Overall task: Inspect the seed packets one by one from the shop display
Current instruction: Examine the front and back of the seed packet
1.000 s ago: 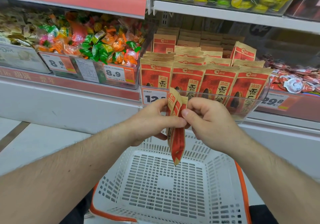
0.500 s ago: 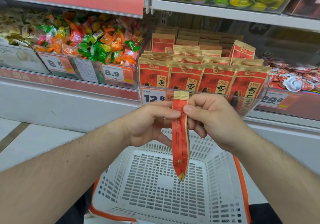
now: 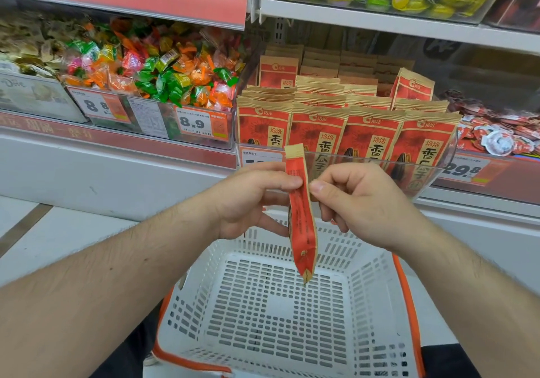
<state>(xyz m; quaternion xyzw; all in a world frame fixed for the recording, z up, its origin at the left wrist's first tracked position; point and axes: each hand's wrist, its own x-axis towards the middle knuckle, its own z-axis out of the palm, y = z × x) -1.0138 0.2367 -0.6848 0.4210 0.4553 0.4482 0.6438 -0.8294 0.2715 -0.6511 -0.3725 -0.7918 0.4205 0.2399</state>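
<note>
A red and tan seed packet (image 3: pixel 302 225) hangs edge-on in front of me, above the basket. My left hand (image 3: pixel 251 199) pinches its upper part from the left with thumb and fingers. From the right, my right hand (image 3: pixel 359 202) pinches the same spot. Behind my hands, several matching seed packets (image 3: pixel 344 137) stand in rows in a clear display bin (image 3: pixel 438 170) on the shelf.
A white slotted basket with orange trim (image 3: pixel 377 304) sits below my hands. A bin of mixed wrapped candies (image 3: pixel 163 79) lies to the left, small red-and-white snacks (image 3: pixel 496 135) to the right. Price tags (image 3: pixel 197 123) line the shelf front, with another shelf above.
The packet was tilted and partly folded between my hands a second ago; it now hangs straight and edge-on. Both hands keep their pinch and have hardly shifted.
</note>
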